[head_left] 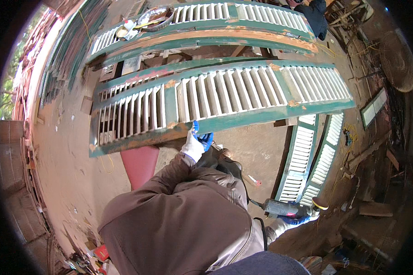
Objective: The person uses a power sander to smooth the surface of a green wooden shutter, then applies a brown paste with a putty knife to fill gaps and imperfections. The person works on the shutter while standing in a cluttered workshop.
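Note:
A long green louvered shutter with pale slats lies across in front of me, its paint worn to bare wood in patches. At its near edge is my left hand, in a white and blue glove, with the fingers closed on the rim. Low on the right, my right hand, gloved alike, grips a grey angle grinder from below. The grinder's round sanding disc points away from the shutter, apart from it. A dark cord runs from the tool's rear end toward my body.
Behind lies another green shutter bearing a round pan and small containers. Two narrow louvered panels stand at the right on the floor. A red chair is under the shutter's left part. Stacked slats line the left wall; scrap wood clutters the right.

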`<state>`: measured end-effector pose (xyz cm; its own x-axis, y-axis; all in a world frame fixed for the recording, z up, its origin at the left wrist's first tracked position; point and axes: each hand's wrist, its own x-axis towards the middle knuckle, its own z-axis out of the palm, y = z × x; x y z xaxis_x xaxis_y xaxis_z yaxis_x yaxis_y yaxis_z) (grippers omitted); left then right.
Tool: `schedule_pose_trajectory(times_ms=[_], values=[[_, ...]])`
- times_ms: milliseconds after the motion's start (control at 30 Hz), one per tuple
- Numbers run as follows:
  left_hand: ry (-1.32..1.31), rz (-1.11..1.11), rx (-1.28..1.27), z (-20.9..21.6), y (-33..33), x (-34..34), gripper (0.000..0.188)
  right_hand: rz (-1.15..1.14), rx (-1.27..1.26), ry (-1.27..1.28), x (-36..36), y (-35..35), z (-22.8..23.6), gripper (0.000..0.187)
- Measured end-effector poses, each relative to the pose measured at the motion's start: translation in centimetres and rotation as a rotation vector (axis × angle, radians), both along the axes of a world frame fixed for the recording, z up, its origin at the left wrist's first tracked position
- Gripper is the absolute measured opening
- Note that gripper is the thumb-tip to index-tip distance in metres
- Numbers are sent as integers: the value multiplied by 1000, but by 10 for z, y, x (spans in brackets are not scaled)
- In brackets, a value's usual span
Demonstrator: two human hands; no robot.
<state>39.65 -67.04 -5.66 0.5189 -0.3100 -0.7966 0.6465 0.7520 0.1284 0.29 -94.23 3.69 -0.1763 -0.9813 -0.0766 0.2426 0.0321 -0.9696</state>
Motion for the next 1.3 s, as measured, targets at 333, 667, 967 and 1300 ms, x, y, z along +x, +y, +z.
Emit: schedule_pose_trajectory(times_ms=[333,667,967,1300], values=[[240,-107,-46,130,2,80,41,125,174,-59,77,34,-4,62],[167,-187,-76,199,-5,189,54,102,303,-205,143,41,13,62],[-64,-251,203,206,-21,270,37,253,304,-154,177,36,10,71],[-100,-262,270,206,-30,287,44,410,316,-180,214,30,13,65]])
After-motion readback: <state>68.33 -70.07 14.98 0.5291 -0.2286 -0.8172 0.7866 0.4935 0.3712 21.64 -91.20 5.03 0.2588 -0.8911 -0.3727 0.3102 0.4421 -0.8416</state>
